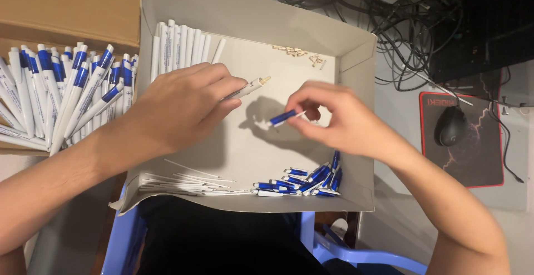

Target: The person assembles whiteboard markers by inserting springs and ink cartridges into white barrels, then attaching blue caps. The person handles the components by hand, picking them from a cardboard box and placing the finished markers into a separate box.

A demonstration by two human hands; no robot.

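Now mid-assembly, frame centre | left hand (178, 105) clamped on white pen barrel (247, 87) | right hand (339, 119) pinching blue clip cap (282, 118) just beside it, over grey tray (356, 47) | next, judged: align cap with barrel tip, press on.

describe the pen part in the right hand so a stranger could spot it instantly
Find the shallow grey cardboard tray at centre. Above its middle, the right hand pinches a short blue clip piece. It is the only blue piece held up; the other blue clips lie heaped at the tray's near edge.
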